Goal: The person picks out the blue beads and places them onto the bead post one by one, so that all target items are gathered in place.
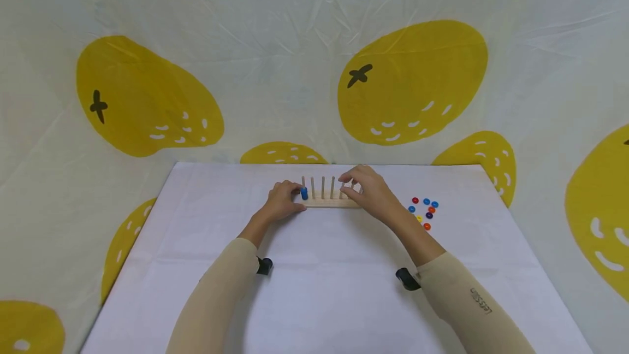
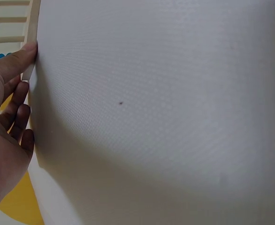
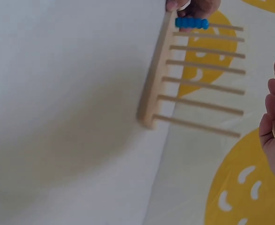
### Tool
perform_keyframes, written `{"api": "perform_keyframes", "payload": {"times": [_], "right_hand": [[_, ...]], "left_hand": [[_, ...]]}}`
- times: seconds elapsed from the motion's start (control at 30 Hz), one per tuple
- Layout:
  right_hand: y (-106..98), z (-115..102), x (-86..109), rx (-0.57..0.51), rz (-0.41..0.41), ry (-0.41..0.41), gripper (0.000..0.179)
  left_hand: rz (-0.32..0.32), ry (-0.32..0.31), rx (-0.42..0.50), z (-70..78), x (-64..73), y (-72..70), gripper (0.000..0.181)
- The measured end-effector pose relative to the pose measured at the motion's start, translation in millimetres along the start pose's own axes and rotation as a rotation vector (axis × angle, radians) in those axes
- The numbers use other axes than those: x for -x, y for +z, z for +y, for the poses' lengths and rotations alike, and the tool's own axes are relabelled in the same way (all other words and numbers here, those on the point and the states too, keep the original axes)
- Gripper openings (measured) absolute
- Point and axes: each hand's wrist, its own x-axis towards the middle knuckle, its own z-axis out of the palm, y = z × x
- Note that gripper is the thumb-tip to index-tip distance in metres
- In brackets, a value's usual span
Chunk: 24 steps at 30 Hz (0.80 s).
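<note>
A wooden peg rack [image 1: 326, 205] with a row of upright pegs stands near the table's back edge. Several blue beads [image 1: 304, 194] are stacked on its leftmost peg; the right wrist view shows the same blue beads [image 3: 191, 23] low on that peg. My left hand [image 1: 282, 201] grips the left end of the rack's base, thumb at the front. In the left wrist view the fingers of that left hand [image 2: 11, 89] are partly behind the base. Over the rack's right part is my right hand [image 1: 371, 190], thumb and forefinger apart, no bead visible between them.
Loose beads in red, blue, yellow, orange and dark purple, such as a red bead [image 1: 415, 200], lie on the white table [image 1: 324, 299] to the right of the rack. A patterned curtain [image 1: 285, 70] with yellow fruit hangs directly behind the table's back edge.
</note>
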Motion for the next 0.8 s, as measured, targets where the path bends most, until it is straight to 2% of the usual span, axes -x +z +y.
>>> {"api": "perform_keyframes", "payload": {"times": [0.17, 0.33, 0.6, 0.8], "right_hand": [[-3.6, 23.0, 25.0, 0.014, 0.071, -0.006, 0.021], [-12.8, 45.4, 47.7, 0.043, 0.101, 0.035, 0.024], [-28.8, 84.3, 76.9, 0.110, 0.104, 0.103, 0.025], [-37.7, 109.9, 93.9, 0.128, 0.065, 0.191, 0.028]], "left_hand": [[-0.003, -0.005, -0.005, 0.4, 0.5, 0.1, 0.058], [-0.001, -0.001, -0.007, 2.1, 1.9, -1.0, 0.058], [-0.003, -0.002, -0.006, 2.9, 2.8, -0.2, 0.058], [-0.008, -0.009, -0.016, 3.0, 2.1, -0.1, 0.059]]}}
